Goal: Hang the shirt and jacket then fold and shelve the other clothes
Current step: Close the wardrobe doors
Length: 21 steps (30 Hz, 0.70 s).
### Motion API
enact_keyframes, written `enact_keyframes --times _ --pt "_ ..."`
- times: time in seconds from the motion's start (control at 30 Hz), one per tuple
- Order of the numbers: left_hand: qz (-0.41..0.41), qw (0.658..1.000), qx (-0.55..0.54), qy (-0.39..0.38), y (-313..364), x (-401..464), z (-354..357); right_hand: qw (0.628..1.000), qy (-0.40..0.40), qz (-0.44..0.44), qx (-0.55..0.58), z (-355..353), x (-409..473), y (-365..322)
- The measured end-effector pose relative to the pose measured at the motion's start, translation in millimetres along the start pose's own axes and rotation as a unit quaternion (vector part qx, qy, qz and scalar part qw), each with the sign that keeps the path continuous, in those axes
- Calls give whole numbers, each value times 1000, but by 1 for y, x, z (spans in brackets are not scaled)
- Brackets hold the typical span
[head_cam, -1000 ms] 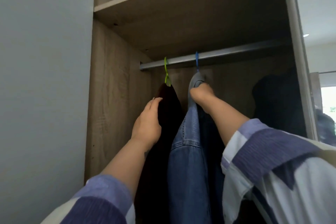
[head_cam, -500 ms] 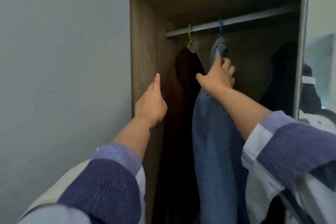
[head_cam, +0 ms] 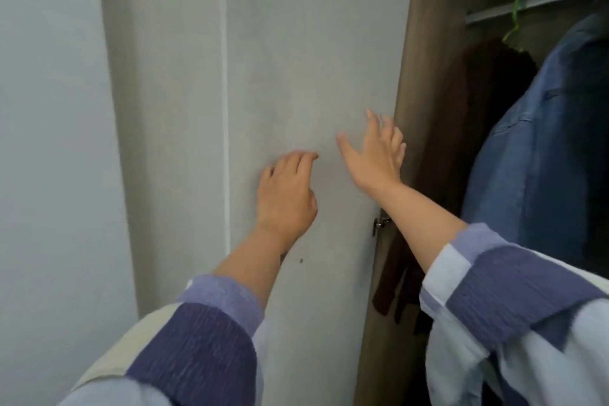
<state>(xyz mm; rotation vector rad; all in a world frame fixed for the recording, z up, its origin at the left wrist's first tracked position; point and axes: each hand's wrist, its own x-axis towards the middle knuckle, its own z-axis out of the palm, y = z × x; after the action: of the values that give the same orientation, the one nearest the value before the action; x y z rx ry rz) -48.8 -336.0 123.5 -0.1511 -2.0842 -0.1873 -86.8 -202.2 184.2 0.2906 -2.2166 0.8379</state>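
Note:
A dark brown shirt [head_cam: 474,115] hangs on a green hanger [head_cam: 515,21] from the wardrobe rail [head_cam: 527,5] at the right. Beside it on the right hangs a blue denim jacket [head_cam: 534,148]. My left hand [head_cam: 286,194] is in front of the grey door panel [head_cam: 313,59], fingers curled down and holding nothing. My right hand [head_cam: 375,155] is spread open near the panel's right edge, just left of the brown shirt, also holding nothing. Both hands are clear of the clothes.
The wooden side wall [head_cam: 425,59] of the wardrobe stands between the grey panel and the hanging clothes. A metal hinge [head_cam: 379,224] sits on the panel's edge under my right forearm. A pale wall [head_cam: 49,142] fills the left.
My right hand has let go of the jacket's collar and both hands have moved left, away from the clothes, to the grey panel. My view has swung left and down.

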Motion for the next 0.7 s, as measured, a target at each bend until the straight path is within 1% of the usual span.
enact_keyframes --times 0.07,0.13,0.17,0.2,0.23,0.3,0.33,0.37,0.43,0.5,0.6,0.67,0.7 --pt "-27 996 36 74 -15 -21 -18 998 -30 -24 56 5 -12 -33" --pt "-113 980 47 156 -24 -41 -31 992 -68 -45 91 10 -28 -59" --pt "-168 969 28 176 -27 -50 -35 990 -87 -54 96 13 -36 -70" --pt "-218 961 -16 170 -31 -57 -39 988 -105 -62 95 17 -43 -78" --pt "-262 952 -80 136 -34 -62 -43 986 -119 -67 93 21 -50 -86" --pt "-322 920 -221 18 -39 -68 -47 984 -134 -66 92 28 -59 -100" --pt "-334 906 -259 -30 -40 -70 -48 984 -136 -62 92 32 -62 -106" --pt "-337 902 -267 -47 -41 -71 -49 985 -135 -57 92 36 -65 -111" --pt "-340 907 -247 -8 -40 -74 -50 987 -124 -46 90 43 -68 -117" --pt "-342 906 -251 22 -36 -77 -52 990 -111 -39 78 48 -69 -119" --pt "-325 913 -243 37 -33 -81 -53 996 -62 -51 32 49 -79 -114" --pt "-304 921 -240 44 -26 -88 -53 996 -33 -67 43 45 -86 -107" --pt "-292 925 -240 44 -21 -92 -52 995 -31 -75 56 41 -89 -103"
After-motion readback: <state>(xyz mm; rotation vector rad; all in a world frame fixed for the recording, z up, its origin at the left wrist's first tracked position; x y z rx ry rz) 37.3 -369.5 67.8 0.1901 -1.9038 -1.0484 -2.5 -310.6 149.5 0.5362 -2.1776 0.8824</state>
